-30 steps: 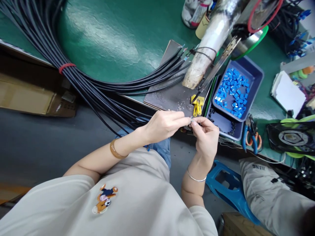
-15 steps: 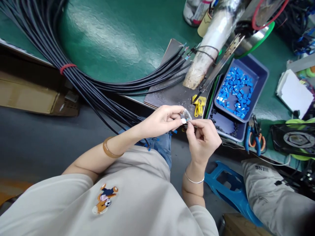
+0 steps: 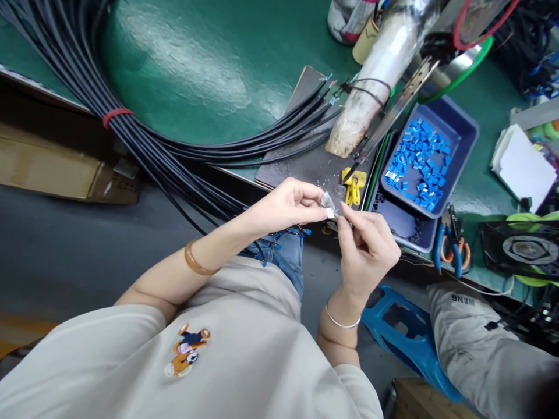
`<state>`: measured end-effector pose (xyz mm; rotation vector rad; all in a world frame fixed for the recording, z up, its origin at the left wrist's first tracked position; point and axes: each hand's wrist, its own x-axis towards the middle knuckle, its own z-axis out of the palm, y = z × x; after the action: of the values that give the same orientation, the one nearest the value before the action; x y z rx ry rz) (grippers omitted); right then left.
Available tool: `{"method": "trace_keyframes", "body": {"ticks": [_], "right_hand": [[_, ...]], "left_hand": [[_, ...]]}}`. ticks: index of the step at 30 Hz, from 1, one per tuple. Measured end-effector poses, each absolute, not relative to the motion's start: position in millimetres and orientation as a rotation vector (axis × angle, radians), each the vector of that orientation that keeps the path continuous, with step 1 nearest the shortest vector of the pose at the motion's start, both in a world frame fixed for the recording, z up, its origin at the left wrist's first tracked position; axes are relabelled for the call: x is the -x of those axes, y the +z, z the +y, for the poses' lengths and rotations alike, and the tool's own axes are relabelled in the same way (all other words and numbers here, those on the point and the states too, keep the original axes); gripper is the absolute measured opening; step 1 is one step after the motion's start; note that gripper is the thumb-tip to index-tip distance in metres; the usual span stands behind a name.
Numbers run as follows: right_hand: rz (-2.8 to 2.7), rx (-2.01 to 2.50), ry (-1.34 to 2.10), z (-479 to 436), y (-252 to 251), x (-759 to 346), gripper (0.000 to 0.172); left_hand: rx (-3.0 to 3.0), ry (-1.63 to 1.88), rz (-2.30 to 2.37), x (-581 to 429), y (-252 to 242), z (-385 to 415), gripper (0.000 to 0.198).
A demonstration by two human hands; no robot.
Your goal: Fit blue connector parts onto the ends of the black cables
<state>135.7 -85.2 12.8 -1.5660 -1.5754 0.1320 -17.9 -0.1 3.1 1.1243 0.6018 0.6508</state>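
Observation:
My left hand [image 3: 292, 208] pinches the end of a cable, where a clear, silvery wrap [image 3: 327, 201] shows beside thumb and index finger. Close on its right, my right hand [image 3: 367, 241] has thumb and index finger pressed together; anything between them is too small to make out. Black cables [image 3: 196, 195] bound by a red tie [image 3: 117, 115] run toward my lap, several ending in blue connectors [image 3: 277, 245]. Other cables lie with stripped ends on a dark board [image 3: 301, 160]. A yellow tool [image 3: 354, 183] rests on the board just beyond my hands.
A bin of blue connectors [image 3: 469, 137] overlaps a lower bin with small black parts [image 3: 404, 224]. Pliers [image 3: 456, 250] lie by the table edge. A wrapped white tube [image 3: 362, 110] slants over the board. At right are a blue stool [image 3: 406, 331] and another person's leg [image 3: 463, 331].
My right hand has shifted slightly right and its fingertips have drawn a little away from my left hand's. The left hand has moved slightly up.

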Motion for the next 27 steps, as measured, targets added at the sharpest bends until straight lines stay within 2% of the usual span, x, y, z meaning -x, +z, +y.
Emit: {"method": "trace_keyframes", "body": {"ticks": [7, 10, 13, 17, 27], "right_hand": [[-1.676, 1.477, 0.032, -92, 12, -139, 0.032], [-1.445, 1.483, 0.044, -91, 11, -139, 0.027], [-1.194, 1.486, 0.252, -86, 9, -138, 0.014], [-1.138, 1.454, 0.469, -79, 5, -133, 0.001], [-1.124, 1.502, 0.506, -75, 2, -121, 0.011]], "left_hand": [[-1.106, 0.680, 0.584, 16, 3, -1, 0.020], [-1.106, 0.692, 0.583, 16, 1, -2, 0.016], [-1.130, 0.711, 0.590, 16, 1, -3, 0.016], [-1.161, 0.731, 0.585, 16, 0, -5, 0.017], [-1.180, 0.778, 0.597, 16, -3, -8, 0.017]]}}
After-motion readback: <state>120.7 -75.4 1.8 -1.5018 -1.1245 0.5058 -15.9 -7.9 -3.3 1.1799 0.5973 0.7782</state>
